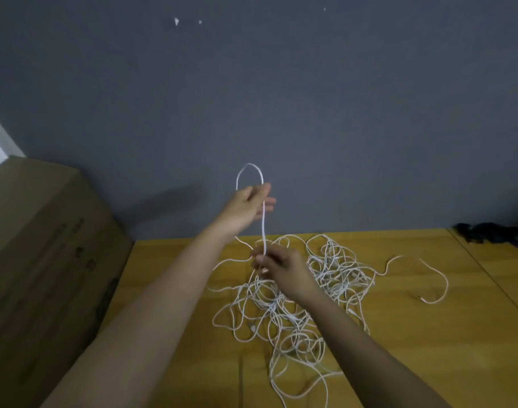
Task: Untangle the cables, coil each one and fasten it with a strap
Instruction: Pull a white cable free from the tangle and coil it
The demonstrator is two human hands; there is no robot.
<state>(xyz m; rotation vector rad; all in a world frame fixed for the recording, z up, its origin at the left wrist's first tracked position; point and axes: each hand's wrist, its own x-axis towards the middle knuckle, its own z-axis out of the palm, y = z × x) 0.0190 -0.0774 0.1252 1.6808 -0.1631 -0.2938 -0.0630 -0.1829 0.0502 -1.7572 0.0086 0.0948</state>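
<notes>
A tangled heap of thin white cables (296,298) lies on the wooden table (428,348). One white cable (263,225) rises from the heap in a tall loop. My left hand (249,209) is raised above the table's far edge, and the loop arches over its fingers, which are partly spread. My right hand (278,267) sits lower, just above the heap, with its fingers pinched on the same cable where the strands come together.
A large cardboard box (45,260) stands against the table's left side. A dark bundle (493,234) lies at the far right corner. One loose cable end (434,278) curls out to the right of the heap. A grey wall stands behind the table.
</notes>
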